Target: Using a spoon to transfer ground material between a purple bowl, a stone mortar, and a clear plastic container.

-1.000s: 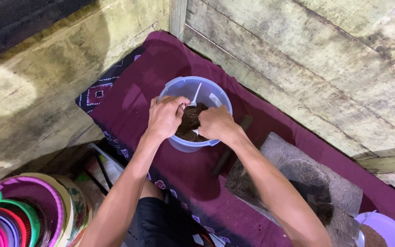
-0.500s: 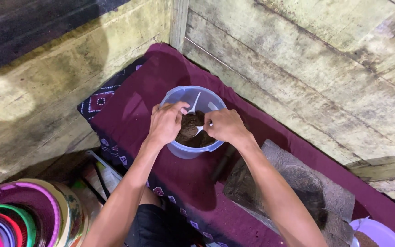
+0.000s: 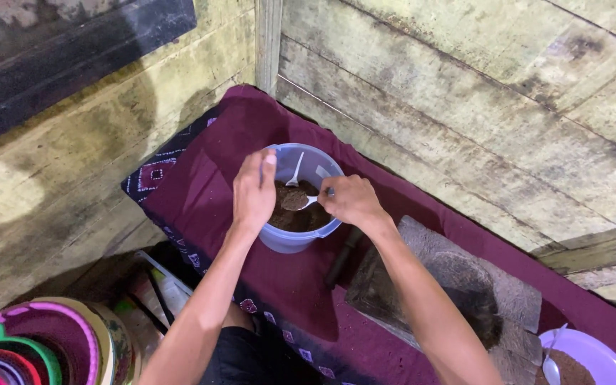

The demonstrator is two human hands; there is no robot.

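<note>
Tub (image 3: 290, 239) sits mid-frame on the maroon cloth (image 3: 201, 192), holding dark brown powder (image 3: 301, 214). Left hand (image 3: 253, 191) is curled over the tub rim at 9 o'clock, steadying it. Right hand (image 3: 351, 199) at 3 o'clock pinches a white spoon (image 3: 306, 202) heaped with powder above the tub. Second spoon (image 3: 295, 171) leans inside at 12.

Risks: heaped spoon tips, powder lands on the cloth. The tub could slide on the cloth if the left hand slackens. Stone slab (image 3: 450, 285) at 4 o'clock crowds the right elbow.

We've got open cloth (image 3: 201, 207) left of the tub (image 3: 290, 239); wall boards (image 3: 465, 107) crowd behind, grinding stone (image 3: 465, 285) blocks our right.
</note>
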